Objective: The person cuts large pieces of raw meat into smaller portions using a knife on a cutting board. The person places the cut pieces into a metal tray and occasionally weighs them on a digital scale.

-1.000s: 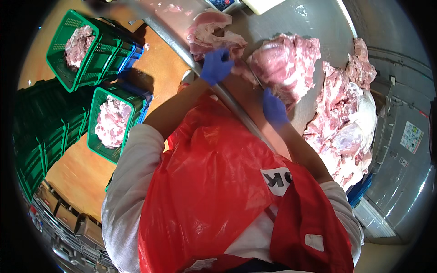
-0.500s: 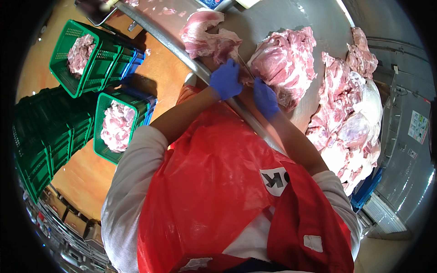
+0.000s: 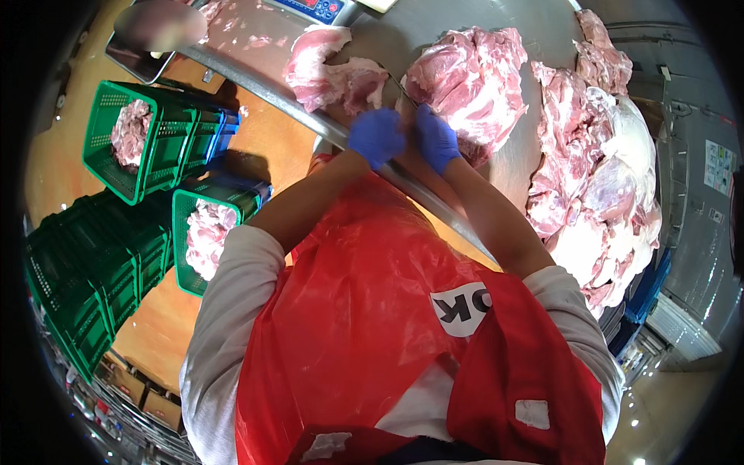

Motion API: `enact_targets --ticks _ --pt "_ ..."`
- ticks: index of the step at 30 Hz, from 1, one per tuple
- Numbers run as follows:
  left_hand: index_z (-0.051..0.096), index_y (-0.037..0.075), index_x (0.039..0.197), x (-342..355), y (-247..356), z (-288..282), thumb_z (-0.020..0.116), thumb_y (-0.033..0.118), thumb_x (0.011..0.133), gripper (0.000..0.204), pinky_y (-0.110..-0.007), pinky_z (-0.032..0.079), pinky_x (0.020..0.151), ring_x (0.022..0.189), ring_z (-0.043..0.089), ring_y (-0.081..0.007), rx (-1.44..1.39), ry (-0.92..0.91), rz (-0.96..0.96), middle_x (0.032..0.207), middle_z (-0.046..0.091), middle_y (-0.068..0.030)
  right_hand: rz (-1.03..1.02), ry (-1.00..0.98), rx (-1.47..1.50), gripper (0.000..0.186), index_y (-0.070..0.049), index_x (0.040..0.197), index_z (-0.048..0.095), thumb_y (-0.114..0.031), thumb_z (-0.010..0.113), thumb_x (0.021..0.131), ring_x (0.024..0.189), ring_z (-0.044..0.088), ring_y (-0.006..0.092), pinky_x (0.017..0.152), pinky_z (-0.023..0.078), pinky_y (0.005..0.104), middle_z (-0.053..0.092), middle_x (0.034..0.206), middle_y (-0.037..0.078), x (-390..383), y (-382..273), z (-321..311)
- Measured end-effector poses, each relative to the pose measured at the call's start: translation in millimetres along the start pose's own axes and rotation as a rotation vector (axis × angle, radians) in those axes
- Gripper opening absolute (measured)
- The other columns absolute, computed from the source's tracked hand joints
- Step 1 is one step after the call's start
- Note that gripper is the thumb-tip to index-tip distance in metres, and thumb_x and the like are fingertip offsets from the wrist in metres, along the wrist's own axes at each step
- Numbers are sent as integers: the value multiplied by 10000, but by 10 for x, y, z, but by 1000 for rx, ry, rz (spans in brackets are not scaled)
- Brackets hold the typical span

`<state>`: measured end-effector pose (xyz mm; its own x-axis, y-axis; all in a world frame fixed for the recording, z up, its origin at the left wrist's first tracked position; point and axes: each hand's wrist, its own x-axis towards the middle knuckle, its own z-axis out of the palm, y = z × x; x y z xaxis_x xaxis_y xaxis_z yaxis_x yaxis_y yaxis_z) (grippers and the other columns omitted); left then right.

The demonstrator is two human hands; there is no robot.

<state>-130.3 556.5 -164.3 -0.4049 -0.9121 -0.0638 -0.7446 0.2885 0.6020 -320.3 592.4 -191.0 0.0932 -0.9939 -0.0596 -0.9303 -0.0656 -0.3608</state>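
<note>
My left hand (image 3: 377, 139), in a blue glove, is closed at the table's near edge, just below a curved piece of raw meat (image 3: 332, 76). Whatever its fingers hold is hidden. My right hand (image 3: 438, 141), gloved in blue too, is closed around the handle of a knife. The thin knife blade (image 3: 401, 87) points up and left, between the curved piece and a large chunk of raw meat (image 3: 473, 81). That chunk lies right beside my right hand.
A big pile of meat (image 3: 593, 186) covers the right of the steel table (image 3: 387, 39). At the left, green crates (image 3: 167, 147) stand on the floor, two with meat inside. A scale with a blue panel (image 3: 316, 8) and a dark tray (image 3: 139, 66) are at the far side.
The view has shifted a little. My left hand has drawn back from the curved piece of meat toward the table edge. My right hand still has the knife.
</note>
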Motion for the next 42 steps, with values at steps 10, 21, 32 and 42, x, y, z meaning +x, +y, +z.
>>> enact_targets --ticks 10,21,32,42 --pt "645 10 791 -93 -150 -1942 630 137 809 129 -369 513 546 534 630 -253 -541 168 -118 600 624 -110 256 -404 -225 252 -15 1185 449 -126 472 960 755 677 430 631 526 527 676 879 257 -1439 582 -857" --pt "689 11 897 268 -236 -2918 652 69 822 102 -242 475 613 681 583 -76 -690 290 25 770 649 -8 36 45 188 182 -3 1053 481 -173 512 997 750 624 463 590 453 518 592 776 312 -764 -253 -525" --pt "517 240 1391 362 -765 -1113 721 132 774 659 -457 543 861 1058 639 -406 321 -105 46 1238 588 -225 -326 309 170 131 -21 1020 466 -118 545 981 738 602 494 558 409 552 600 749 287 -655 -245 -398" --pt "697 175 1089 558 -1021 -1231 658 168 803 289 -463 557 768 922 694 -348 353 127 30 977 716 -147 -237 169 249 178 -11 1051 512 -152 578 964 783 619 477 594 451 529 638 828 260 -532 -254 -393"
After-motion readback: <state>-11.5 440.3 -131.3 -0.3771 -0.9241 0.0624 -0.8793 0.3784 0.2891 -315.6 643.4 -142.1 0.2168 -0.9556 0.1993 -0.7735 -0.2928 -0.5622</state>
